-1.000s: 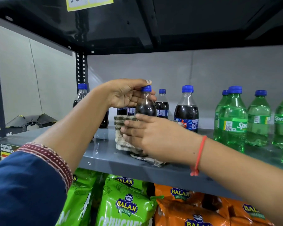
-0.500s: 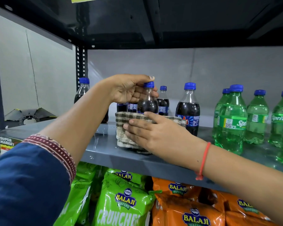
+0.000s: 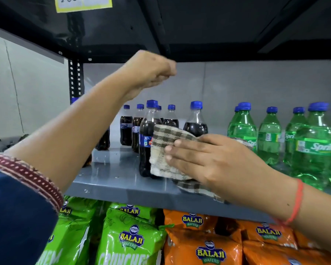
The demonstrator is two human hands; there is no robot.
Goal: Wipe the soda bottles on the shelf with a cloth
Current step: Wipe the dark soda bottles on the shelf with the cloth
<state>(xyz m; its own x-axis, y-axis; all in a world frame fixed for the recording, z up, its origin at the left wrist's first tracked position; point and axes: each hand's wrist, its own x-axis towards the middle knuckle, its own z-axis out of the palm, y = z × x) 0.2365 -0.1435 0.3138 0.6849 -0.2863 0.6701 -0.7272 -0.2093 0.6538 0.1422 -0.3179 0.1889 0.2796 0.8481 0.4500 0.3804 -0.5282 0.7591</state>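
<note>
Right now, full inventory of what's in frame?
Cola bottles: about seven visible, dark with blue caps, shelf left and centre; one partly hidden behind the left arm.
Sprite bottles: at least five, green with blue caps, shelf right.
Cloth: one, beige and brown check, against the front cola bottle.
Shelf: grey metal.
Wafer bags: green at left, orange at right, below the shelf.
Yellow tag: one, upper shelf edge.
Left hand: raised, loosely closed, holding nothing.
Right hand: fingers flat, pressing the cloth.
</note>
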